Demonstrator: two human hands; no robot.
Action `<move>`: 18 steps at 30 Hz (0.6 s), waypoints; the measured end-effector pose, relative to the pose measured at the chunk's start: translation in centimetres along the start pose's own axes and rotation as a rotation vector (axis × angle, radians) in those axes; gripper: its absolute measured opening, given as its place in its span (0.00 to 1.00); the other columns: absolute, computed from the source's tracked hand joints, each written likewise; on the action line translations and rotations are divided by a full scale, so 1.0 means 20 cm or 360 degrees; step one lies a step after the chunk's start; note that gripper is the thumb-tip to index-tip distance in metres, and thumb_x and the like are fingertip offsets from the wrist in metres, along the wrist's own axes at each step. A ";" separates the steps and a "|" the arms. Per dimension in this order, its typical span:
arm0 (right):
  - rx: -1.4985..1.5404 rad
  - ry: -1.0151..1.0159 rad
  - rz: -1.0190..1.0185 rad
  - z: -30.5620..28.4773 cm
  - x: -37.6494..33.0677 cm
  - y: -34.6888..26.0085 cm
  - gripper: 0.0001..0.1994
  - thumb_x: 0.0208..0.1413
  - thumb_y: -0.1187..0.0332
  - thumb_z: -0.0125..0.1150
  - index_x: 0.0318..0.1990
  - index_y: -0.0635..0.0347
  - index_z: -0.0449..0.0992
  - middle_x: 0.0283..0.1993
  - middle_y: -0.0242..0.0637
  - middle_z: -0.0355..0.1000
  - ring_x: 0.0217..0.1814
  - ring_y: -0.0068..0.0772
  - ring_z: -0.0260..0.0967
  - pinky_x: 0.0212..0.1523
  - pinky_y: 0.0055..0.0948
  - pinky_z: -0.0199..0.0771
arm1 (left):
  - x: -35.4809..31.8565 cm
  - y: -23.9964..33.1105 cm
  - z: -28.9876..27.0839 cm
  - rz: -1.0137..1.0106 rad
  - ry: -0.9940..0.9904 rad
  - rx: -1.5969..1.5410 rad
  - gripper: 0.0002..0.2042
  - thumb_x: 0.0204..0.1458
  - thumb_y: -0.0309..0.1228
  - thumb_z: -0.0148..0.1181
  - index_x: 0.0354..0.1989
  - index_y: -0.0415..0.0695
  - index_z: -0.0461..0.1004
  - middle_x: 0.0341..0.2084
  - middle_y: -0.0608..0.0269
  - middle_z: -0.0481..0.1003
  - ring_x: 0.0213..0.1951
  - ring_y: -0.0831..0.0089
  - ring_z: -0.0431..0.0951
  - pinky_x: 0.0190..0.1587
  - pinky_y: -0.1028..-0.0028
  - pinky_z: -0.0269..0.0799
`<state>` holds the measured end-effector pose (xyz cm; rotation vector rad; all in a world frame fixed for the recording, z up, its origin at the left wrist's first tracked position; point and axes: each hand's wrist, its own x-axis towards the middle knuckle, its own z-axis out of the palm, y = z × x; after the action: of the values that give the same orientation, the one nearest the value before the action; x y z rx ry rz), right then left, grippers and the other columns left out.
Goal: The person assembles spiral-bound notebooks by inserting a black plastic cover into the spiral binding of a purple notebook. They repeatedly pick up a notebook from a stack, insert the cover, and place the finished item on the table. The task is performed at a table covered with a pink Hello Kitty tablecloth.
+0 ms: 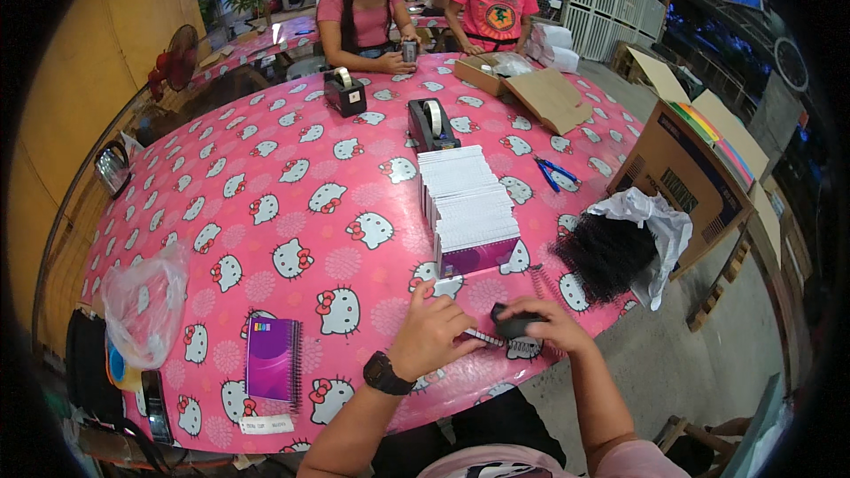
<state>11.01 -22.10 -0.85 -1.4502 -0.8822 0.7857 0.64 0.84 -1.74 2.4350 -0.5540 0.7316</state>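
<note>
My left hand (434,332), with a black watch on its wrist, pinches a small notepad (483,337) seen nearly edge-on, with holes or wire loops along its edge. My right hand (556,326) is closed on a rounded black object (515,322) whose kind I cannot make out. Under it, a short wire coil (522,347) shows near the notepad's end. Just beyond my hands stands a long row of white-paged pads (465,190), a purple cover (478,257) facing me. Left of my left arm lies a purple spiral notebook (273,359).
A heap of black binding coils (602,252) lies in a white bag (660,230) at right. Blue-handled pliers (556,173), two tape dispensers (431,124) and a large carton (682,177) are beyond. A clear plastic bag (146,301) sits left. Two people (491,4) are across the table.
</note>
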 end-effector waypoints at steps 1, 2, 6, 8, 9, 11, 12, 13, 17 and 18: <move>0.0240 -0.0067 -0.0148 0.00 -0.01 -0.01 0.28 0.47 0.46 0.62 0.45 0.65 0.76 0.48 0.44 0.71 0.55 0.39 0.65 0.58 0.36 0.59 | 0.01 0.00 0.00 -0.0004 0.0027 -0.0012 0.14 0.36 0.39 0.71 0.30 0.48 0.76 0.21 0.70 0.71 0.32 0.72 0.72 0.58 0.54 0.52; 0.0467 -0.0149 -0.0240 0.01 0.00 -0.01 0.26 0.47 0.48 0.62 0.44 0.64 0.76 0.48 0.43 0.71 0.54 0.37 0.66 0.57 0.35 0.60 | 0.01 0.00 0.00 -0.0007 0.0054 -0.0026 0.16 0.36 0.39 0.72 0.31 0.48 0.76 0.21 0.70 0.71 0.31 0.72 0.72 0.58 0.55 0.52; -0.0585 0.0179 0.0329 0.03 0.08 -0.06 0.41 0.38 0.32 0.60 0.44 0.66 0.77 0.47 0.45 0.72 0.53 0.39 0.67 0.58 0.37 0.60 | 0.02 0.01 -0.02 -0.0059 0.0071 -0.0031 0.21 0.34 0.40 0.73 0.38 0.47 0.75 0.21 0.70 0.71 0.31 0.71 0.73 0.58 0.55 0.53; 0.0162 -0.0035 -0.0011 0.03 0.04 -0.05 0.33 0.41 0.41 0.64 0.43 0.65 0.77 0.45 0.43 0.73 0.52 0.37 0.67 0.55 0.35 0.61 | 0.00 0.02 -0.01 -0.0061 0.0056 -0.0063 0.23 0.34 0.40 0.73 0.41 0.47 0.74 0.21 0.69 0.71 0.31 0.71 0.73 0.58 0.55 0.53; 0.0537 -0.0138 -0.0172 0.04 0.02 -0.05 0.29 0.43 0.46 0.66 0.43 0.65 0.77 0.45 0.42 0.73 0.51 0.35 0.68 0.54 0.35 0.62 | 0.01 0.02 -0.01 -0.0062 0.0058 -0.0055 0.24 0.34 0.39 0.73 0.42 0.47 0.74 0.21 0.69 0.72 0.31 0.71 0.73 0.58 0.55 0.53; 0.0029 -0.0063 0.0008 0.03 0.05 -0.06 0.31 0.43 0.44 0.65 0.44 0.65 0.77 0.47 0.43 0.72 0.54 0.36 0.67 0.56 0.34 0.61 | 0.02 0.01 -0.01 -0.0058 0.0058 -0.0034 0.25 0.35 0.38 0.72 0.44 0.47 0.73 0.21 0.69 0.72 0.30 0.70 0.74 0.58 0.55 0.53; -0.0386 0.0050 0.0166 0.02 0.09 -0.07 0.32 0.42 0.42 0.65 0.44 0.65 0.77 0.49 0.43 0.72 0.55 0.37 0.66 0.57 0.35 0.60 | 0.02 0.01 0.00 -0.0074 0.0062 -0.0046 0.26 0.35 0.38 0.72 0.45 0.47 0.73 0.21 0.69 0.72 0.30 0.70 0.74 0.58 0.55 0.53; -0.0801 0.0163 0.0324 0.01 0.10 -0.07 0.34 0.41 0.40 0.64 0.45 0.65 0.77 0.50 0.44 0.71 0.56 0.38 0.65 0.59 0.36 0.59 | 0.01 0.02 0.00 -0.0090 0.0065 -0.0058 0.26 0.35 0.38 0.72 0.46 0.47 0.72 0.22 0.69 0.72 0.30 0.70 0.74 0.58 0.55 0.53; 0.0334 -0.0152 -0.0166 0.05 0.08 -0.10 0.24 0.44 0.54 0.68 0.43 0.63 0.77 0.46 0.40 0.73 0.53 0.34 0.67 0.54 0.33 0.63 | 0.01 0.01 0.00 -0.0081 0.0080 -0.0062 0.29 0.34 0.38 0.73 0.48 0.46 0.71 0.22 0.69 0.72 0.30 0.71 0.74 0.58 0.55 0.52; 0.0013 -0.0152 -0.0155 0.05 0.09 -0.07 0.25 0.44 0.52 0.67 0.45 0.63 0.77 0.47 0.40 0.72 0.53 0.34 0.67 0.55 0.33 0.63 | 0.00 0.02 0.00 -0.0096 0.0059 -0.0074 0.31 0.34 0.38 0.73 0.50 0.45 0.70 0.22 0.69 0.72 0.30 0.71 0.74 0.58 0.55 0.52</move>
<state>10.94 -20.13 0.58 -1.3607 -1.0136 0.7898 0.54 0.53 -1.62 2.3797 -0.4759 0.7291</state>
